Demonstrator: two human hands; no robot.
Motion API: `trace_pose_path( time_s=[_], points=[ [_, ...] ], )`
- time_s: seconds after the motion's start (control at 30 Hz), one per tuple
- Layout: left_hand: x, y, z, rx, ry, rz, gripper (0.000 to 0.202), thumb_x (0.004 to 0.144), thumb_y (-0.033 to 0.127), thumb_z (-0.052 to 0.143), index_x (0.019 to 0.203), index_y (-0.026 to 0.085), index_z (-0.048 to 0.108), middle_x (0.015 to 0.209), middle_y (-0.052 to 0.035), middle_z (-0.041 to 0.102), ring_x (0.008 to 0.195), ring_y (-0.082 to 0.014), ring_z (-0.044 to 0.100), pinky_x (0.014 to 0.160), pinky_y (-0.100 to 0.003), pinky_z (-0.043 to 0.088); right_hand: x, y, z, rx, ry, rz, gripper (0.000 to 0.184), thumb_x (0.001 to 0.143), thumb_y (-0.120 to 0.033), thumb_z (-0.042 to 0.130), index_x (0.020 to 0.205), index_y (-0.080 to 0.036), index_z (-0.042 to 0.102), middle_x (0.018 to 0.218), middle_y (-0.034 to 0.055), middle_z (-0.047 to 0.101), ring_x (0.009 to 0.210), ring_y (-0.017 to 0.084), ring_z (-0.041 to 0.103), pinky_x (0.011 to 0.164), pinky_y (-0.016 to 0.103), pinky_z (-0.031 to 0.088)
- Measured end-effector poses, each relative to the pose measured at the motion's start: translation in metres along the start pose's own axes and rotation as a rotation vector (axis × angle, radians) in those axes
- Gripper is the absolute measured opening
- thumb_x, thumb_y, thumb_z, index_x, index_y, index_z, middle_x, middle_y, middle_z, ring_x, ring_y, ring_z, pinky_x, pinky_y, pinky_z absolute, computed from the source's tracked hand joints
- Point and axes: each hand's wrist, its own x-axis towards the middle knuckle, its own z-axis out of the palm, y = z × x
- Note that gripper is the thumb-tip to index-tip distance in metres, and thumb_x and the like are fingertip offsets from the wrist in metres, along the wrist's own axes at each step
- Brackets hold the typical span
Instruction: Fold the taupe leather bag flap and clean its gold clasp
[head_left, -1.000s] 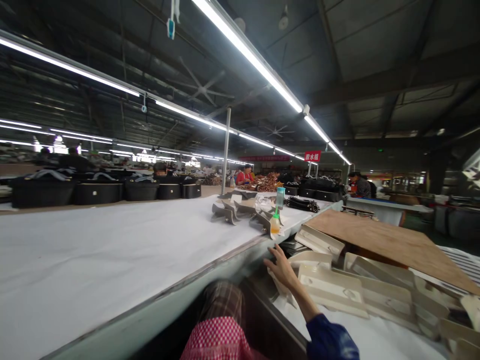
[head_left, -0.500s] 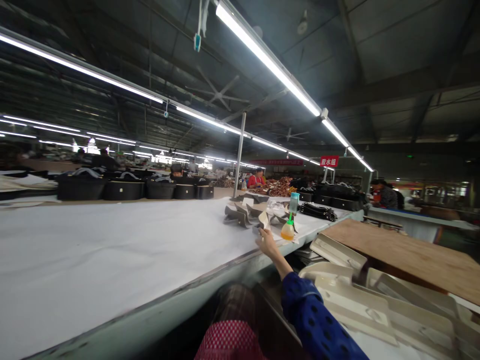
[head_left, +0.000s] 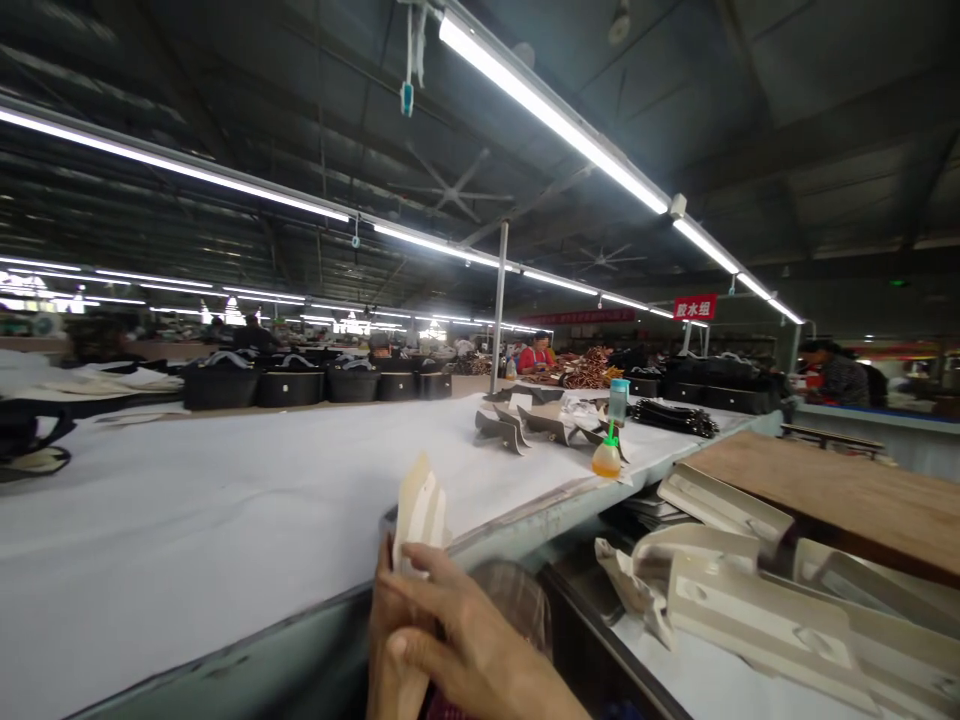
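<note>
Cream curved piece [head_left: 420, 510] stands up between the two hands, at the near edge of the white-topped table [head_left: 225, 520]. The left hand [head_left: 390, 610] has its grip round the low end, and the right hand [head_left: 480, 630] closes its fingers on the front of it. A dark edge shows just beside it, too blurry to name. Holding the piece in both hands looks like the step now. I think the next move calls for a firm, gentle grip. Gray bent pieces [head_left: 544, 425] and a squeeze bottle [head_left: 606, 460] sit farther along the table.
</note>
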Motion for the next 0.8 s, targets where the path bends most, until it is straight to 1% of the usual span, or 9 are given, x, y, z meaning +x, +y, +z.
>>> trace_pose_path(
  time_s=[0.1, 0.2, 0.27, 0.33, 0.43, 0.53, 0.63, 0.7, 0.8],
  points=[
    [0.01, -0.003, -0.012, 0.091, 0.017, -0.117, 0.042, 0.098, 0.032, 0.055, 0.137, 0.016, 0.055, 0.123, -0.0147, 0.07, 0.11, -0.0299, 0.07, 0.095, -0.054, 0.055, -0.009, 0.019, -0.015, -0.049, 0.136, 0.081, 0.036, 0.102, -0.041, 0.055, 0.134, -0.028, 0.064, 0.148, 0.0053, 0.058, 0.135, 0.02, 0.055, 0.113, 0.034, 0.043],
    [0.013, -0.005, -0.025, 0.145, 0.091, -0.222, 0.049, 0.096, 0.036, 0.051, 0.137, 0.01, 0.055, 0.112, -0.0217, 0.071, 0.103, -0.0396, 0.07, 0.091, -0.06, 0.054, -0.026, 0.079, -0.033, -0.212, 0.278, 0.337, 0.026, 0.105, -0.031, 0.052, 0.121, -0.017, 0.066, 0.128, 0.0087, 0.067, 0.121, 0.024, 0.063, 0.105, 0.049, 0.049],
    [0.014, -0.005, -0.031, 0.133, 0.138, -0.246, 0.055, 0.092, 0.043, 0.052, 0.137, 0.011, 0.055, 0.117, -0.0241, 0.069, 0.107, -0.0435, 0.068, 0.092, -0.061, 0.053, -0.044, 0.128, -0.043, -0.344, 0.264, 0.552, 0.02, 0.1, -0.031, 0.061, 0.111, -0.016, 0.068, 0.117, 0.0071, 0.07, 0.109, 0.023, 0.067, 0.097, 0.048, 0.053],
    [0.016, -0.003, -0.035, 0.097, 0.189, -0.252, 0.059, 0.09, 0.047, 0.054, 0.138, 0.013, 0.054, 0.12, -0.0234, 0.069, 0.109, -0.0427, 0.068, 0.095, -0.06, 0.052, -0.066, 0.172, -0.049, -0.453, 0.203, 0.738, 0.022, 0.098, -0.031, 0.065, 0.115, -0.017, 0.067, 0.12, 0.0072, 0.069, 0.105, 0.022, 0.068, 0.092, 0.046, 0.056],
    [0.019, 0.005, -0.041, 0.024, 0.276, -0.262, 0.07, 0.086, 0.049, 0.06, 0.147, 0.016, 0.046, 0.108, -0.0202, 0.073, 0.1, -0.0378, 0.073, 0.091, -0.056, 0.056, -0.094, 0.216, -0.052, -0.581, 0.142, 0.917, 0.027, 0.096, -0.029, 0.068, 0.121, -0.017, 0.065, 0.126, 0.0083, 0.066, 0.11, 0.025, 0.066, 0.094, 0.048, 0.055],
    [0.019, 0.02, -0.049, -0.031, 0.334, -0.25, 0.08, 0.085, 0.047, 0.066, 0.153, 0.019, 0.036, 0.099, -0.0165, 0.075, 0.093, -0.0328, 0.076, 0.087, -0.052, 0.059, -0.109, 0.24, -0.055, -0.614, 0.1, 0.965, 0.028, 0.096, -0.03, 0.068, 0.12, -0.017, 0.065, 0.128, 0.0086, 0.065, 0.115, 0.026, 0.064, 0.097, 0.049, 0.053],
    [0.016, 0.04, -0.059, -0.045, 0.362, -0.221, 0.081, 0.083, 0.045, 0.068, 0.154, 0.023, 0.036, 0.109, -0.0181, 0.075, 0.1, -0.0344, 0.076, 0.09, -0.054, 0.058, -0.113, 0.254, -0.064, -0.547, 0.095, 0.947, 0.025, 0.096, -0.032, 0.068, 0.116, -0.017, 0.067, 0.122, 0.0076, 0.068, 0.109, 0.024, 0.066, 0.094, 0.047, 0.055],
    [0.014, 0.053, -0.066, -0.043, 0.369, -0.198, 0.076, 0.082, 0.045, 0.067, 0.152, 0.026, 0.042, 0.123, -0.0186, 0.071, 0.11, -0.0383, 0.072, 0.095, -0.058, 0.054, -0.113, 0.258, -0.072, -0.485, 0.162, 0.944, 0.024, 0.097, -0.033, 0.067, 0.115, -0.017, 0.067, 0.117, 0.0066, 0.069, 0.101, 0.022, 0.069, 0.088, 0.043, 0.057],
    [0.011, 0.058, -0.08, 0.026, 0.357, -0.176, 0.064, 0.083, 0.05, 0.062, 0.143, 0.026, 0.056, 0.133, -0.0163, 0.068, 0.123, -0.0431, 0.064, 0.104, -0.063, 0.047, -0.115, 0.257, -0.087, -0.406, 0.404, 0.964, 0.024, 0.099, -0.034, 0.064, 0.114, -0.016, 0.066, 0.111, 0.0058, 0.07, 0.093, 0.02, 0.07, 0.083, 0.04, 0.058]
  ],
)
